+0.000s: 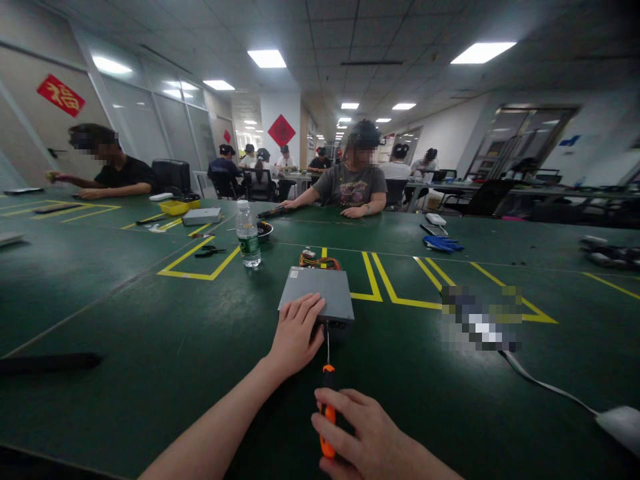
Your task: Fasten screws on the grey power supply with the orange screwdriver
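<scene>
A grey metal box (320, 292) with coloured wires (320, 261) at its far end lies on the green table (150, 347) in front of me. My left hand (296, 335) rests flat on the box's near left corner, fingers stretched out. My right hand (361, 437) is closed round the orange handle of a screwdriver (327, 393). The screwdriver's thin shaft points away from me and its tip meets the box's near face.
A water bottle (248, 235) stands left of the box, with scissors (209, 251) inside a yellow-taped square. Blue gloves (442, 244) lie at the right. A white cable and device (620, 425) sit at my right. Other people sit across the table.
</scene>
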`<state>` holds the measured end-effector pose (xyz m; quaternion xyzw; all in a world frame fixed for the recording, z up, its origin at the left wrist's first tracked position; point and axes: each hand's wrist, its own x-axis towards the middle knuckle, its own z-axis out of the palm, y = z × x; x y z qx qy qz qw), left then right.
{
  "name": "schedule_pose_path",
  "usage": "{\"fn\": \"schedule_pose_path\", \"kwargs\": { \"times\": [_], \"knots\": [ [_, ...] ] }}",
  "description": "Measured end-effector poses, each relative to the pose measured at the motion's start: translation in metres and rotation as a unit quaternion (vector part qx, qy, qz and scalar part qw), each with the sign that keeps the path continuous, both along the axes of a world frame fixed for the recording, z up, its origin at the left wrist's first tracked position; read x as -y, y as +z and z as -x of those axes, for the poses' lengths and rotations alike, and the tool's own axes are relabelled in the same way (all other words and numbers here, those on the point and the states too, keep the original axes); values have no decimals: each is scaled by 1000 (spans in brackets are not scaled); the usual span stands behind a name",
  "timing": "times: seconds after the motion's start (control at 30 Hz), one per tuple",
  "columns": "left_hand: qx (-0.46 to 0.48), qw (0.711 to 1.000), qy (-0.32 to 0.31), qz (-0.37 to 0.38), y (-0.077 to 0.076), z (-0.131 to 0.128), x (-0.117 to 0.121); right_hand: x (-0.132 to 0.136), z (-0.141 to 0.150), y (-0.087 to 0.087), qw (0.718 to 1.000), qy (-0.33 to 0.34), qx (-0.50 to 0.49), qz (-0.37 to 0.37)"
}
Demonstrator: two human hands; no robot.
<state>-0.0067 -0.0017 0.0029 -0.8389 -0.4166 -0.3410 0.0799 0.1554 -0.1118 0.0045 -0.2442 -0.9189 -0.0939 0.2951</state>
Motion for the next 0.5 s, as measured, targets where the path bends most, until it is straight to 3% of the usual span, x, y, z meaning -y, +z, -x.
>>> {"fn": "schedule_pose_path", "kwargs": {
  "times": [0.13,0.37,0.5],
  "knots": [
    [7,1000,-3,1,0,-1,0,1,2,2,1000,-14,25,-1],
    [-1,1000,-1,-2,1,0,0,-2,6,-7,999,-13,-40,18],
    [1,1000,-3,-2,0,0,0,-3,5,-2,999,-4,3,33]
  ]
}}
